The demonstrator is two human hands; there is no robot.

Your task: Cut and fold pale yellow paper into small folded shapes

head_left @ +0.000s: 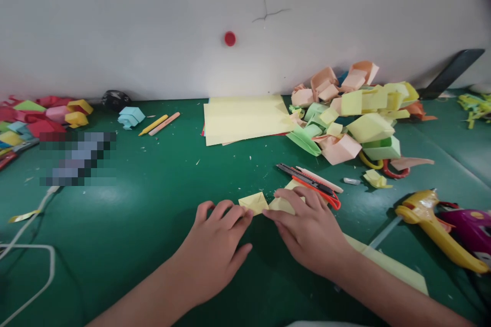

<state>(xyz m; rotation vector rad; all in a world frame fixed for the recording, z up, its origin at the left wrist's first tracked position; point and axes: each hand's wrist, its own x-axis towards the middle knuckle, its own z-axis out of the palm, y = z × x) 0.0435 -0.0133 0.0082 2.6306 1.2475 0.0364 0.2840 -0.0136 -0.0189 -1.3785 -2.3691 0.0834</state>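
Observation:
A small folded piece of yellow paper (253, 203) lies on the green table between my hands. My left hand (220, 245) has its fingers curled, holding the paper's lower left side down with the fingertips; its thumb stands apart. At the lower right corner, my right hand (310, 227) holds the paper with its index fingertip. Its other fingers bend over another piece of yellow paper (286, 205), partly hidden beneath them. Just beyond the right hand are an orange-and-black utility knife (307, 180) and a pale pink pen-like stick (322, 180).
Yellow sheets (245, 120) lie stacked against the white wall. Folded paper boxes (368, 127) heap at right, near a yellow glue gun (433, 230). A yellow strip (391, 260) passes under my right forearm. Left are a blurred phone-like object (79, 158), its white cable (34, 214) and colourful folded pieces (46, 117).

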